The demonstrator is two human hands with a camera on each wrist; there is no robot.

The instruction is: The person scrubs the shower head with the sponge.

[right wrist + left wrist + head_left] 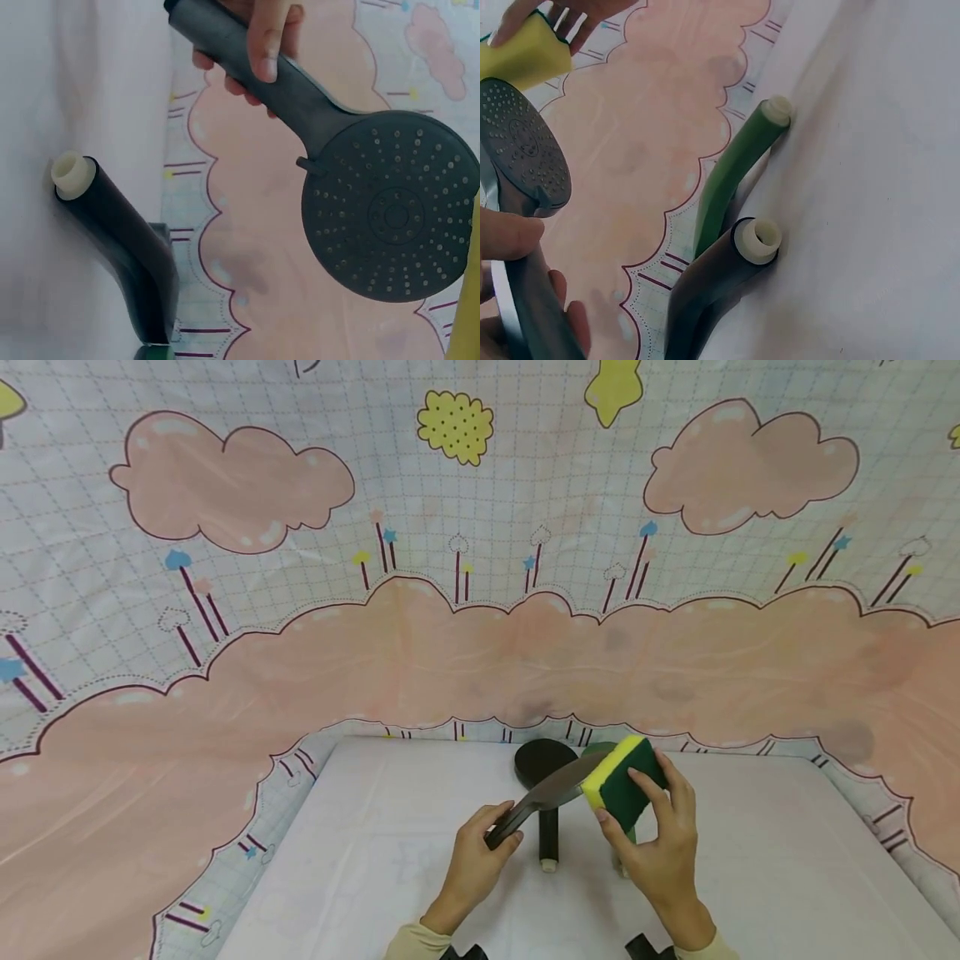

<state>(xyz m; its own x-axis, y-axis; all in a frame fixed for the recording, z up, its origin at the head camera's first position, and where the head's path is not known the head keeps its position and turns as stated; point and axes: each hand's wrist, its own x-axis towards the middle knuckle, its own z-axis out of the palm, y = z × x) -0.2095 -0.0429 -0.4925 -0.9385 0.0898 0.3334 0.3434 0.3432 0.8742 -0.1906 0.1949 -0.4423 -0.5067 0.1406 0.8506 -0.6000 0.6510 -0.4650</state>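
My left hand [476,853] grips a dark grey shower head [557,785] by its handle, raised over the table and tilted toward the right. In the right wrist view its round face [394,206] shows rings of small nozzles and a little lever at the edge. My right hand [666,853] holds a yellow and green sponge [630,781] between thumb and fingers. The sponge's yellow side faces the shower head, right at the rim of its face. Below lies a black shower head [549,839], and right of it a green shower head [735,176], mostly hidden behind the sponge and right hand.
A white table [375,827] lies beneath the hands. Behind and around it hangs a cloth [465,660] printed with pink clouds and stars. The handle ends of the two lying shower heads point toward me.
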